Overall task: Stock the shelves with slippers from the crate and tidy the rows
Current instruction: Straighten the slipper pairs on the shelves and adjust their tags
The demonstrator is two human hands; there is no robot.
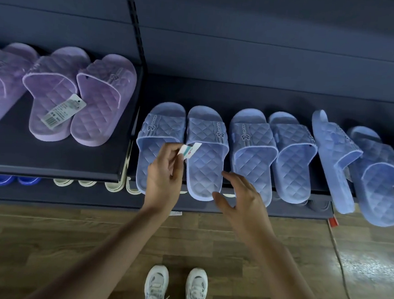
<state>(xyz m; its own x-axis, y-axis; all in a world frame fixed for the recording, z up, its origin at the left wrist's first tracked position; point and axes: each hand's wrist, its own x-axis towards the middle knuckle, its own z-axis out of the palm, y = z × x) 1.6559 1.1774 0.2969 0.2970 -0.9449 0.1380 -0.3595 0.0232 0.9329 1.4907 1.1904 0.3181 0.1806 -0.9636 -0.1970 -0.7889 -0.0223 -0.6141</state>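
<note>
Head view: blue slippers [205, 150] stand in a row along the front edge of the right shelf [266, 100], heels overhanging the edge; the pairs toward the right end lie tilted and overlapping. Left hand [163, 177] pinches a small white tag [189, 150] between thumb and fingers [178, 151], over the leftmost blue pair. Right hand [239, 195] hovers just beside that pair's heel, fingers apart, holding nothing. Purple slippers [77, 97] sit on the left shelf [49, 161], one carrying a barcode label [63, 111]. White sneakers [175, 289] stand on the wood floor [42, 243].
</note>
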